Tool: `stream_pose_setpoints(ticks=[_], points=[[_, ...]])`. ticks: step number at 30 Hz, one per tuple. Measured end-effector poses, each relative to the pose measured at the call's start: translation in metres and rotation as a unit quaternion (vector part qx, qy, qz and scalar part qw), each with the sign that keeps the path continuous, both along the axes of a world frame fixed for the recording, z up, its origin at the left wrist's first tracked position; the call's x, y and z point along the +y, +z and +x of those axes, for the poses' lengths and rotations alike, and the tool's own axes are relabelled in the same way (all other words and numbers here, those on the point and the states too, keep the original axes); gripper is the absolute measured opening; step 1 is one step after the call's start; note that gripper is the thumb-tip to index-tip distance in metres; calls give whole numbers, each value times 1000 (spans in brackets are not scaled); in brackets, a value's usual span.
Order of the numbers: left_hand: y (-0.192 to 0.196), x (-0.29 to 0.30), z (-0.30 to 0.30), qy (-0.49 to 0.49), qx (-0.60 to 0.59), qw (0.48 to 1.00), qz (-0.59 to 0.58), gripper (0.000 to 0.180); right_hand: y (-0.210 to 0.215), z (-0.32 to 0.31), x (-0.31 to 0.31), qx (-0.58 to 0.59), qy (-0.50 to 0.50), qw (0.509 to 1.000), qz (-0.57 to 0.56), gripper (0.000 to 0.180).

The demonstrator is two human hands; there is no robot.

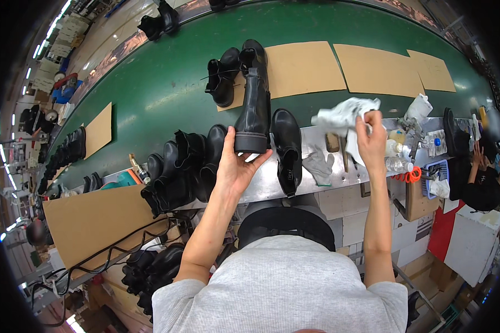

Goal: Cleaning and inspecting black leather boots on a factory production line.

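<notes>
My left hand (234, 169) grips a black boot (255, 108) by its heel end, thumb and fingers on either side of the thick sole. The boot is tilted, its heel toward me and its other end pointing away over the green surface. In my right hand (373, 141) a crumpled white cloth (345, 115) is pinched, raised to the right and apart from the boot. Between my hands, a second black boot (286, 144) rests on the metal ledge. Beside it lies a grey work glove (319, 165).
Brown cardboard sheets (379, 69) and another black boot (222, 83) lie on the green conveyor (166, 72). Several black boots (186, 164) crowd the left. Bottles (396, 164), an orange coiled hose (410, 175) and a blue basket (436, 177) sit right. Another person (478, 177) is far right.
</notes>
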State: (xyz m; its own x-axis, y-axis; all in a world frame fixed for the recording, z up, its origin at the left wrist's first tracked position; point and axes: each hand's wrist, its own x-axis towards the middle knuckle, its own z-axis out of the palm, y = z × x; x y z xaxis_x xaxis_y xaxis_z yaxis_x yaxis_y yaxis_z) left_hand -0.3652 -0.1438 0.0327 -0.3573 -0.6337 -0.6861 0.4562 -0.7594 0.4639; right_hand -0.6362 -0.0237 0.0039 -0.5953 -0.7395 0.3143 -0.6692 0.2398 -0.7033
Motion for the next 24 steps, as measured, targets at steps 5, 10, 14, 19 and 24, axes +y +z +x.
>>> stream_pose_setpoints(ticks=[5, 10, 14, 19, 24], points=[[-3, 3, 3, -12, 2, 1000, -28, 61, 88, 32, 48, -69, 111, 987, 96, 27], [-18, 10, 13, -34, -9, 994, -101, 52, 71, 29, 114, 76, -20, 984, 160, 34], [-10, 11, 26, -42, -28, 993, -111, 46, 22, 26, 142, -87, 45, 995, -12, 24], [-12, 11, 22, -105, -83, 967, -215, 45, -52, 8, 178, -629, -101, 699, -324, 8], [-14, 17, 34, -116, -127, 955, -243, 46, -74, -58, 200, -515, -305, 752, -277, 34]])
